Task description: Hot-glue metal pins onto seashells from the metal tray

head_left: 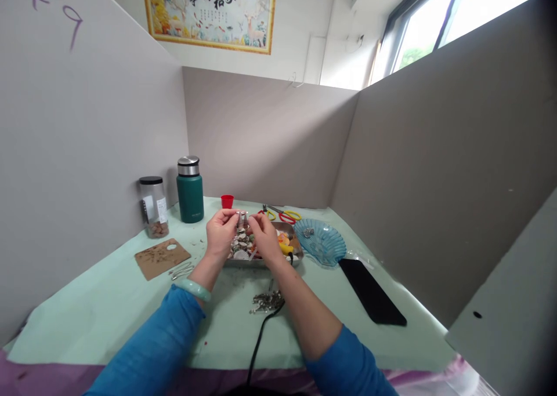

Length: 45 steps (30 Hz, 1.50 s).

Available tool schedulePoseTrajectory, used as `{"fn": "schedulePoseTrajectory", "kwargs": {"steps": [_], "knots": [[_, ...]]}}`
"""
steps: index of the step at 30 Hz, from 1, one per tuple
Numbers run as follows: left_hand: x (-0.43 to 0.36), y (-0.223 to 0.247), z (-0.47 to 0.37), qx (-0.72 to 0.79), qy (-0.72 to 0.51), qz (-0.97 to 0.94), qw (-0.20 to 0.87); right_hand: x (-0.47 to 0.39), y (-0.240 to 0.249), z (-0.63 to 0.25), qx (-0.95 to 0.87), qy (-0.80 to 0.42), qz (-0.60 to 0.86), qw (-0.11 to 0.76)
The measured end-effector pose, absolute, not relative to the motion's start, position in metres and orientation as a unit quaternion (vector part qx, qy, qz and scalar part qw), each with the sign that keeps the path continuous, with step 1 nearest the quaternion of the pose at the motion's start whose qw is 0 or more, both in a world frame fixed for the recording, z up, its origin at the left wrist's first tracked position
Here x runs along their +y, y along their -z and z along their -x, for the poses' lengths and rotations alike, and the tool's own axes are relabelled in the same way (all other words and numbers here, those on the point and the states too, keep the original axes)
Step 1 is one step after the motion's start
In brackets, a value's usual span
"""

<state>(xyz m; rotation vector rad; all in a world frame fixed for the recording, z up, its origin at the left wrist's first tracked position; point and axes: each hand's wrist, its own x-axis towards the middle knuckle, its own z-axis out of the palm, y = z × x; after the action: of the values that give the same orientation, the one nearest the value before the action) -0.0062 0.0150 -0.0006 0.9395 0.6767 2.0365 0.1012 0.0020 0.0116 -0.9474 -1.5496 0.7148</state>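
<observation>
Head camera view: a worker in blue sleeves lifts a small, shiny piece (242, 217) at the center of the frame, just above a metal tray (246, 263) of shells and mixed trinkets. The left hand (222, 230) pinches it between thumb and index finger; the right hand (266, 235) has its fingertips drawn in at the other side, though whether they touch the piece cannot be told. Its exact form is too small to read.

By its look, the piece should be very light, probably stiff and a little slippery, easily dropped among the lookalike bits below. An edge grip with the fingertips appears the surest hold; if it is shell or thin plastic, hard squeezing could chip it.

At lower center, a heap of silvery metal bits (266, 301) lies near a black cord (259, 335); right of center, a blue scalloped dish (327, 244) stands beside the tray.
</observation>
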Motion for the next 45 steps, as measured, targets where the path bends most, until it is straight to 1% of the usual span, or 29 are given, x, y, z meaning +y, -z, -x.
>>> {"fn": "schedulePoseTrajectory", "kwargs": {"steps": [2, 5, 11, 19, 37, 45], "knots": [[0.0139, -0.0004, 0.0060, 0.264, -0.800, -0.370, 0.392, 0.0033, -0.0108, -0.0992, -0.630, -0.389, 0.386, 0.550], [0.0136, -0.0007, 0.0059, 0.263, -0.800, -0.370, 0.392, 0.0014, -0.0108, -0.0973, -0.606, -0.438, 0.377, 0.547], [0.0151, 0.0015, 0.0059, 0.263, -0.795, -0.379, 0.393, -0.0041, -0.0154, -0.0987, -0.607, -0.440, 0.384, 0.539], [0.0125, 0.0001, 0.0050, 0.264, -0.786, -0.385, 0.405, -0.0050, -0.0168, -0.0988, -0.595, -0.448, 0.377, 0.550], [0.0104, -0.0022, 0.0039, 0.263, -0.782, -0.382, 0.415, -0.0050, -0.0177, -0.1022, -0.621, -0.415, 0.384, 0.543], [0.0150, 0.0033, 0.0033, 0.253, -0.779, -0.382, 0.429, -0.0031, -0.0186, -0.1037, -0.606, -0.407, 0.375, 0.571]]}}
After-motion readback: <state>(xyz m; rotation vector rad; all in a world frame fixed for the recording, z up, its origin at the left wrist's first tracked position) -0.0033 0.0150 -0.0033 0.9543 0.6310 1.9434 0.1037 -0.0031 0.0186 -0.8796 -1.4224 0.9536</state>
